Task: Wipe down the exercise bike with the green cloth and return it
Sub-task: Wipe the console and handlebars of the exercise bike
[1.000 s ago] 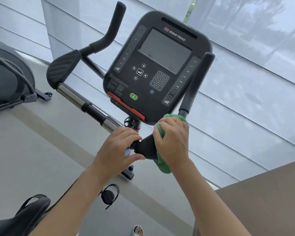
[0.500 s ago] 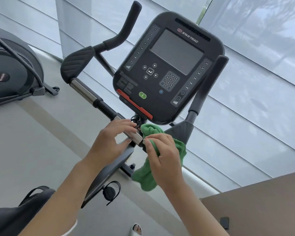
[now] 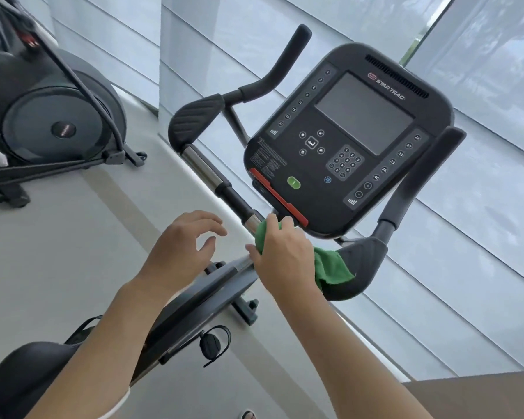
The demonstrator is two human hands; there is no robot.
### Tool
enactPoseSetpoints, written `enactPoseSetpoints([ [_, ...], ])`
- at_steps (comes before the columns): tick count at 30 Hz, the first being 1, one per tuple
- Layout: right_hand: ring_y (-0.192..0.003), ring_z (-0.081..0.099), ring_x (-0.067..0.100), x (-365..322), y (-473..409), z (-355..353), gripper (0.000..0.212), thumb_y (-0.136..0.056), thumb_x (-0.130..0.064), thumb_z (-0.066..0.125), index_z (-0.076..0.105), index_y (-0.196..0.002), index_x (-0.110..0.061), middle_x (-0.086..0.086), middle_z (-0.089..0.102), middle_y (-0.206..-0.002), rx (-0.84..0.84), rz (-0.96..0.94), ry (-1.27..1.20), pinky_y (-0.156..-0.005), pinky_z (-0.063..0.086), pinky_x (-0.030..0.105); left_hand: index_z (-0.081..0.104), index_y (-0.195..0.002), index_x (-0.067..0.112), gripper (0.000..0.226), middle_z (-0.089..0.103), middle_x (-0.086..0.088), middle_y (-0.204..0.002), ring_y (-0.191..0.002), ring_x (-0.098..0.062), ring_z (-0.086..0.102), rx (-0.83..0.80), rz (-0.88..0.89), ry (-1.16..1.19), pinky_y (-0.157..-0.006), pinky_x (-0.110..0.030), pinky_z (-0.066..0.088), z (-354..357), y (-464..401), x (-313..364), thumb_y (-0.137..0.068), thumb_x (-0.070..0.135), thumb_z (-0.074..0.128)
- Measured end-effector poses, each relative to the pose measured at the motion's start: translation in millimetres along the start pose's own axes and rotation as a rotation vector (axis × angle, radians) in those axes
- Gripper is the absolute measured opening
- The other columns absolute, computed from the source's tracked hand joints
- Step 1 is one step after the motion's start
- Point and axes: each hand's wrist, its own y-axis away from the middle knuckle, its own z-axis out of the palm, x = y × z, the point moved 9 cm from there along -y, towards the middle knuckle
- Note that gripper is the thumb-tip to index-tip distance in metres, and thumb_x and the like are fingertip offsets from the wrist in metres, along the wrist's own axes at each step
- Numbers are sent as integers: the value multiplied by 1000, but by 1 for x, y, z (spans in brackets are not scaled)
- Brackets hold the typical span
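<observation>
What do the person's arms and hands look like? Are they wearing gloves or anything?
No gloves. The left hand and right hand are both bare, with no rings, watch or bracelets showing. Both forearms are bare too. The only clothing is a bit of white sleeve near the left elbow.

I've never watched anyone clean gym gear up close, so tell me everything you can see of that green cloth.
The green cloth is a soft, fuzzy-looking rag, bright green and crumpled rather than folded. The right hand grips it, fingers curled over its top, pressing it against the handlebar just below the black console. One bunch pokes out above the fingers; a looser flap hangs out to the right, lying against the padded black grip. The left hand hovers nearby without touching it.
</observation>
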Motion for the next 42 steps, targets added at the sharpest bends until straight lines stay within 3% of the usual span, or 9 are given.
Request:
enactPoseSetpoints([
  [6,-72,47,21,-39,-60,8,42,-98,-52,67,56,-109,-13,1,45,-90,32,-85,-40,-61,38,32,77,-101,25,24,67,16,-118,-114,-7,63,-7,-54,12,-100,-24,50,-18,9,-19,-96,3,67],
  [13,-78,63,27,-104,-147,18,34,-97,-40,70,58,-105,-9,5,55,-90,36,-137,-115,-63,41,33,77,-100,25,25,68,19,-114,-110,-8,65,69,-116,-25,-98,-31,56,-56,28,-48,-96,3,68],
  [21,-81,51,22,-150,-206,19,26,-96,-32,69,62,-110,-11,1,62,-98,-4,-119,-190,-70,38,32,76,-100,26,24,67,21,-112,-107,-8,64,49,-158,-28,-96,-39,56,-62,38,-60,-96,3,67],
  [24,-75,57,22,-161,-226,23,13,-92,-27,70,66,-91,-15,-2,62,-81,-20,-70,-234,-60,36,29,75,-99,28,26,67,23,-110,-104,-4,65,69,-145,-40,-92,-35,57,-69,51,-59,-95,4,67],
  [28,-61,51,19,-155,-227,25,29,-85,-25,73,53,-66,-18,-5,51,-65,-12,-59,-272,-48,26,28,76,-97,27,27,68,23,-106,-101,-4,68,89,-196,-44,-89,-34,56,-73,80,-64,-95,2,66],
  [31,-73,58,24,-150,-217,22,13,-82,-28,73,64,-81,-17,-5,55,-73,-64,-74,-268,-53,33,27,76,-96,27,26,69,23,-105,-100,-3,67,74,-202,-61,-88,-31,55,-73,96,-57,-96,2,66],
  [33,-78,61,24,-138,-203,21,20,-80,-31,74,63,-88,-17,-4,58,-79,-96,-65,-271,-59,38,29,76,-96,27,27,69,23,-105,-100,-3,68,80,-192,-56,-88,-29,55,-73,99,-51,-96,2,66],
  [37,-64,56,18,-90,-159,18,37,-80,-41,75,46,-74,-20,-3,55,-74,-138,-7,-289,-49,35,26,76,-98,28,27,70,23,-104,-99,-1,67,83,-149,-45,-87,-20,52,-69,87,-34,-96,3,66],
  [42,-70,57,24,-47,-93,12,40,-92,-50,69,52,-96,-14,-1,54,-80,-84,-72,-107,-58,40,33,76,-100,27,29,70,22,-103,-97,3,65,46,-22,-10,-84,-4,43,-43,65,1,-95,0,67],
])
